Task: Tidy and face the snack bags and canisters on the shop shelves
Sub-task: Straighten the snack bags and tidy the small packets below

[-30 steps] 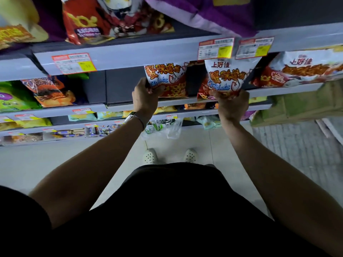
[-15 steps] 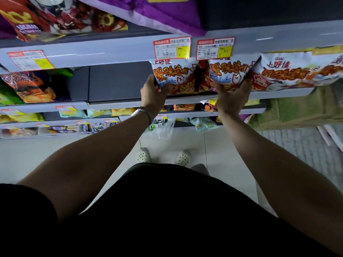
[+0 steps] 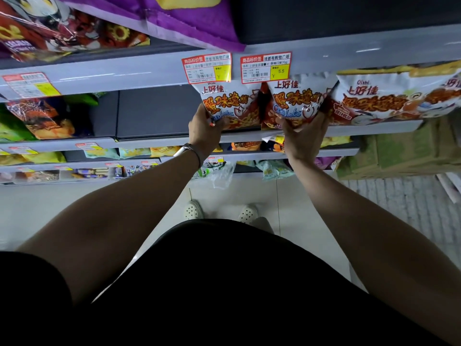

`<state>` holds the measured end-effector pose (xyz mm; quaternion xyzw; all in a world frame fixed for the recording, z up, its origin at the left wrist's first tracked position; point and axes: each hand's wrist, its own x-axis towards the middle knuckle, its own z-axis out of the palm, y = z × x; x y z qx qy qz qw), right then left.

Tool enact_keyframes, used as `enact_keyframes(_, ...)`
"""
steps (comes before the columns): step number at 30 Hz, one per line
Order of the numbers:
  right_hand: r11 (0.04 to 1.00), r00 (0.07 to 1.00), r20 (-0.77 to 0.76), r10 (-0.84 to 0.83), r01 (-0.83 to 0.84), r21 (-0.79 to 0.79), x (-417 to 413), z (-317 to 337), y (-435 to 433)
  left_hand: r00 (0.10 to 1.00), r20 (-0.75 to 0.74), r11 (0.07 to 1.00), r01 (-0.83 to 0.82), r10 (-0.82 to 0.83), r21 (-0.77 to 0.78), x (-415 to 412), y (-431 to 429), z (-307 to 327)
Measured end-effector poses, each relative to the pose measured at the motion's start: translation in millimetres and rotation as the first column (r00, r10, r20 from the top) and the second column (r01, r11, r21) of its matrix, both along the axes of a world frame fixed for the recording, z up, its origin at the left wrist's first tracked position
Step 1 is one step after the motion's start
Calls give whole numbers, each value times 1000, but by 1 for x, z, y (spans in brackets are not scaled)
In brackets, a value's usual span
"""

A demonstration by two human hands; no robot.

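Head view: left bag (image 3: 228, 103), on shelf (image 3: 374, 129), pinched at bottom corner by left hand (image 3: 204, 128); right bag (image 3: 296, 103) beside it gripped round bottom by right hand (image 3: 303, 139). Bags judged light, puffy; best held low.

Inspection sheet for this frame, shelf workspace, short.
Surface: grey shelf, bags stand at its front edge.
Job's things: left Crablets bag and right Crablets bag upright, fronts out, side by side.
Clutter: clear plastic bag hanging at a lower shelf.
Hands: left hand grips the left bag's lower corner; right hand cups the right bag's bottom.
Cables: nothing seen.
Surroundings: price tags, tiled floor, green cartons.
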<state>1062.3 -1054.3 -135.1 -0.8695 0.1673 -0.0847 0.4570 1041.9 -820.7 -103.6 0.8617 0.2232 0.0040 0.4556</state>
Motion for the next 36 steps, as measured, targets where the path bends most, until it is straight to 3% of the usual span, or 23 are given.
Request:
enact_keyframes(7, 1000, 1000, 5, 15, -15, 24, -2, 1, 1, 998, -54, 1000, 21, -20, 15, 2, -2, 6)
enact_keyframes(14, 996, 997, -67, -35, 29, -86, -4, -1, 2, 983, -176, 997, 67, -59, 39, -10, 0, 12)
enact_keyframes(20, 983, 987, -148, -62, 35, -179, -20, -2, 1, 947, -270, 974, 205, -174, 92, -30, 15, 14)
enact_keyframes(25, 968, 986, -118, -120, 90, -235, -58, 15, 30, 913, -287, 944, 322, -288, 76, -57, 39, 25)
enact_keyframes(29, 968, 950, -309, 38, -112, -226, -94, 29, 84, 860, -348, 911, 410, -374, 35, -90, 87, 35)
enact_keyframes(33, 897, 813, -529, 246, -398, -195, -130, 56, 166, 833, -374, 884, 462, -407, 66, -135, 157, 43)
enact_keyframes(36, 801, 700, -604, 381, -576, -162, -153, 76, 231, 790, -440, 874, 486, -427, 24, -165, 212, 44)
